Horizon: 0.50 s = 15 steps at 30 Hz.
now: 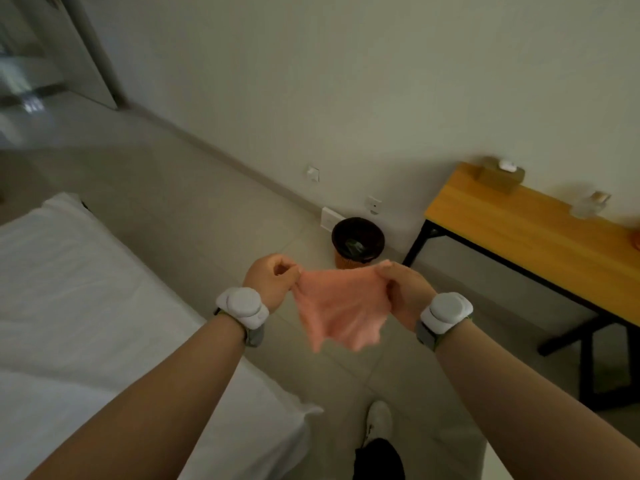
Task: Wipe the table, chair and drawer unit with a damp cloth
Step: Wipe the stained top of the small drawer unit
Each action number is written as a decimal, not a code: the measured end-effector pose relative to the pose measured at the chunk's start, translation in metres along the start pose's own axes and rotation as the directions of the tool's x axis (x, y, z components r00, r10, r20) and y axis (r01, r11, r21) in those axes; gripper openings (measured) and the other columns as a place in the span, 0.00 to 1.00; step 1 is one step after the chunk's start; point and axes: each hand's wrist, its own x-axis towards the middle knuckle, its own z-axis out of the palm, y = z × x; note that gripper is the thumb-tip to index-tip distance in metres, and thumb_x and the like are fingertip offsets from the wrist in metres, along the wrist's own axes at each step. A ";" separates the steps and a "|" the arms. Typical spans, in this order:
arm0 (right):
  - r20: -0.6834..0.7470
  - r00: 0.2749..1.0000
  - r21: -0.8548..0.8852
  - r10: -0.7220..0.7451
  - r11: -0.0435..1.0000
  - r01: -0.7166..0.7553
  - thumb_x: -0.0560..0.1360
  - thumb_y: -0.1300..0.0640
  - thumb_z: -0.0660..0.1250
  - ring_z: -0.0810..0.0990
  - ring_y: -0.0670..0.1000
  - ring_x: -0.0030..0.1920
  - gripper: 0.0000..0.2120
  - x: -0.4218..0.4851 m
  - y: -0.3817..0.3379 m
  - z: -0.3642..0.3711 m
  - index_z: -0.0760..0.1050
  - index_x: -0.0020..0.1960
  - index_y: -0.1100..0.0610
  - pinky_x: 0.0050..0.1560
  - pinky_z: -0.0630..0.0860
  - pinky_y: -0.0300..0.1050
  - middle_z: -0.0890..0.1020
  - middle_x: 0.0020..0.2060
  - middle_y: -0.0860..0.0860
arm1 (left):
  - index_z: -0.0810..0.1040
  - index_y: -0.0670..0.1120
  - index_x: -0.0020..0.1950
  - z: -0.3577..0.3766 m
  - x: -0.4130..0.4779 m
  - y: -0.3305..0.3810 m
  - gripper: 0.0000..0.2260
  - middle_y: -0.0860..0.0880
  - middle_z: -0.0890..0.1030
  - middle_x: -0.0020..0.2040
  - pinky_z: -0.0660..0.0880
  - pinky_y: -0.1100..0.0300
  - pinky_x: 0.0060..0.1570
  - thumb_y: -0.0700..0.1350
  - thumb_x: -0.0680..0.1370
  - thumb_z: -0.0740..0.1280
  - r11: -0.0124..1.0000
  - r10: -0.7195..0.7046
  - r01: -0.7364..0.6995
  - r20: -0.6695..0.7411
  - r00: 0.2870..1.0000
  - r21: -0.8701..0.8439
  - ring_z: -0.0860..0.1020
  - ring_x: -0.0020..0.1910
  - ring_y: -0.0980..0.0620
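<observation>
A pink cloth [341, 308] hangs spread between both hands in front of me, above the floor. My left hand [272, 280] pinches its upper left corner with curled fingers. My right hand [405, 289] grips the upper right corner. The cloth's lower edge droops loose and looks blurred. The table [519, 233] has a yellow wooden top on black legs and stands against the wall at the right, well beyond the cloth. No chair or drawer unit shows in this view.
A white bed [86, 306] fills the lower left. A dark waste bin [357, 242] stands by the wall beside the table. On the table sit a tissue box [500, 174] and a clear bottle [588, 204]. My white shoe [379, 420] stands on the tiled floor.
</observation>
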 end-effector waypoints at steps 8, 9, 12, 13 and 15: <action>0.031 0.999 -0.345 -0.026 0.938 0.035 0.76 0.61 0.65 0.77 0.54 0.49 0.12 0.134 -0.081 -0.035 0.75 0.54 0.46 0.51 0.78 0.52 0.75 0.48 0.49 | 0.71 0.48 0.66 0.056 0.107 0.030 0.21 0.37 0.79 0.51 0.76 0.56 0.42 0.31 0.76 0.61 0.722 -0.335 0.346 0.134 0.933 -0.599 0.76 0.45 0.45; 0.084 0.995 -0.428 -0.043 0.901 0.075 0.76 0.62 0.63 0.76 0.52 0.50 0.17 0.151 -0.090 -0.041 0.73 0.59 0.43 0.52 0.77 0.50 0.73 0.47 0.44 | 0.71 0.49 0.66 0.061 0.119 0.035 0.21 0.38 0.79 0.54 0.78 0.58 0.41 0.31 0.76 0.60 0.700 -0.340 0.353 0.146 0.929 -0.621 0.77 0.45 0.45; 0.220 0.973 -0.550 -0.073 0.815 0.185 0.76 0.66 0.61 0.74 0.42 0.46 0.22 0.190 -0.121 -0.049 0.73 0.64 0.44 0.49 0.73 0.39 0.73 0.48 0.40 | 0.74 0.45 0.63 0.074 0.149 0.046 0.21 0.40 0.78 0.56 0.76 0.58 0.44 0.27 0.75 0.57 0.753 -0.266 0.243 0.055 0.962 -0.611 0.77 0.48 0.47; 0.243 0.968 -0.565 -0.061 0.803 0.193 0.76 0.66 0.62 0.76 0.41 0.43 0.20 0.200 -0.130 -0.049 0.75 0.62 0.45 0.47 0.74 0.38 0.76 0.49 0.44 | 0.77 0.45 0.59 0.076 0.156 0.049 0.20 0.42 0.79 0.57 0.76 0.58 0.47 0.26 0.74 0.56 0.784 -0.233 0.192 0.006 0.972 -0.590 0.78 0.49 0.49; 0.278 0.961 -0.559 -0.013 0.811 0.173 0.77 0.63 0.64 0.79 0.44 0.39 0.14 0.214 -0.148 -0.045 0.78 0.59 0.50 0.42 0.79 0.41 0.80 0.49 0.53 | 0.79 0.45 0.53 0.074 0.166 0.058 0.20 0.47 0.81 0.56 0.77 0.63 0.48 0.25 0.74 0.57 0.843 -0.138 0.079 -0.073 0.988 -0.531 0.81 0.50 0.56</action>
